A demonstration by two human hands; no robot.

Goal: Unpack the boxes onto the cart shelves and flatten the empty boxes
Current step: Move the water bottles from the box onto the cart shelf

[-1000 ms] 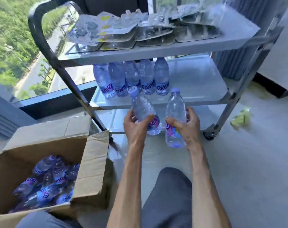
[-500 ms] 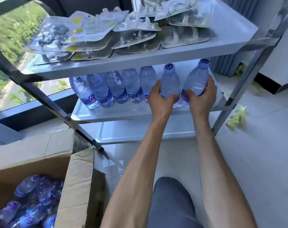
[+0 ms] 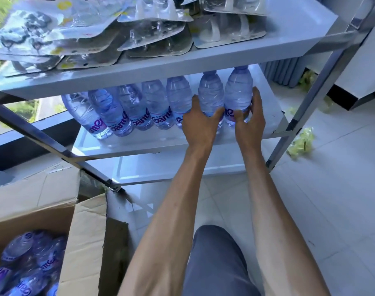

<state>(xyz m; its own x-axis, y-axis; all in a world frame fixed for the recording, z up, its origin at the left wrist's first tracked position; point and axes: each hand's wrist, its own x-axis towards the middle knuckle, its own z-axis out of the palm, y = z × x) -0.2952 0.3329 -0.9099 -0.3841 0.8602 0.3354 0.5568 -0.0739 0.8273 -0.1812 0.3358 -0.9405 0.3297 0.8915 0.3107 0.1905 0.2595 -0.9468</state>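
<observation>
Bottles come first: your left hand curls round one water bottle and your right hand round its neighbour, both upright on the cart's middle shelf, at the right end of the bottle row. Seat both bases flat, touching the row, before letting go, so neither tips. Below and left of that shelf, the cardboard box holds more bottles, so it isn't ready for flattening.
</observation>
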